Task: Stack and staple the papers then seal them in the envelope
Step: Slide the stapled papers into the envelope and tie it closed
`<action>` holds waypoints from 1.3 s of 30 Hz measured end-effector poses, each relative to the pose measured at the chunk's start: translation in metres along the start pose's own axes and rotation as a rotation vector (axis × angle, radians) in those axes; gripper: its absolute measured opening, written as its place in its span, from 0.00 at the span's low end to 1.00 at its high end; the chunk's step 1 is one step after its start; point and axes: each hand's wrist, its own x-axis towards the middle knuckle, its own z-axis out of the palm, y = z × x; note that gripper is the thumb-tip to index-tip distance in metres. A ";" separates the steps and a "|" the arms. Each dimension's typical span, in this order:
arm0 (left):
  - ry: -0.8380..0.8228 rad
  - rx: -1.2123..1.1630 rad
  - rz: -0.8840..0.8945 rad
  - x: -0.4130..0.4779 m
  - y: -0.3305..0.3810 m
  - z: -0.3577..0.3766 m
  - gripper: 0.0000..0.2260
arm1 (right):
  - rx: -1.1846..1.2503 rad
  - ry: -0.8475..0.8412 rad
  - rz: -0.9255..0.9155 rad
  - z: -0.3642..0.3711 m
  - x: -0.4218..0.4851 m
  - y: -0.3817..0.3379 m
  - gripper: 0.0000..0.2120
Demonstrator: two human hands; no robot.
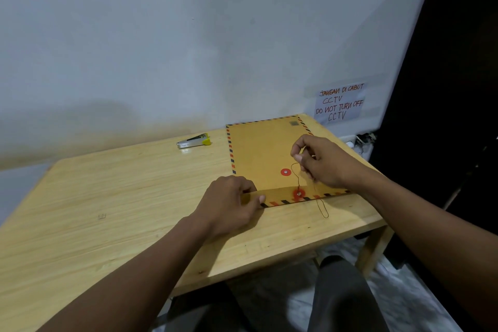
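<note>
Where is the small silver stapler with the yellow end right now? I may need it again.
The silver stapler with the yellow end lies at the wooden table's far edge near the wall, left of the brown striped-border envelope, untouched.

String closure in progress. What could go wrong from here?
1. The left hand pins only the left end of the flap; its right side could lift.
2. The string hangs slack between the right hand and the flap's red disc, so a wrap may miss the upper disc.
</note>
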 end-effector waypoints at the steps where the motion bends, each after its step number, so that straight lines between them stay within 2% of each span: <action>1: 0.000 0.004 -0.001 0.000 0.000 0.000 0.14 | 0.009 0.000 0.018 -0.002 0.002 0.000 0.03; 6: -0.022 -0.001 -0.004 0.002 -0.002 -0.002 0.13 | 0.255 -0.103 0.187 -0.022 0.009 -0.004 0.05; 9: -0.041 -0.048 -0.038 0.002 -0.004 -0.008 0.12 | 0.530 -0.235 0.325 -0.039 0.014 -0.008 0.05; 11: -0.046 -0.094 -0.063 0.002 -0.006 -0.013 0.12 | 0.579 -0.302 0.363 -0.050 0.017 -0.011 0.05; 14: -0.069 -0.104 -0.085 0.003 -0.009 -0.019 0.12 | 0.390 -0.310 0.347 -0.068 0.024 -0.017 0.09; 19: -0.115 -0.089 -0.094 0.004 -0.013 -0.025 0.13 | -0.188 -0.095 0.090 -0.081 0.046 -0.032 0.05; 24: -0.140 -0.060 -0.084 0.006 -0.012 -0.028 0.10 | -0.488 0.010 -0.103 -0.049 0.067 -0.032 0.01; 27: -0.148 -0.039 -0.080 0.006 -0.010 -0.029 0.07 | -0.683 0.047 -0.149 -0.022 0.068 -0.023 0.07; 33: -0.115 -0.038 -0.087 0.005 -0.018 -0.026 0.09 | -0.648 -0.250 -0.012 0.016 0.046 0.007 0.13; 36: -0.085 -0.017 -0.051 0.005 -0.026 -0.021 0.11 | -0.533 -0.261 0.025 0.019 0.033 0.020 0.16; 39: 0.033 -0.085 -0.068 0.005 -0.028 -0.019 0.07 | -0.646 -0.253 0.002 0.015 0.029 0.023 0.19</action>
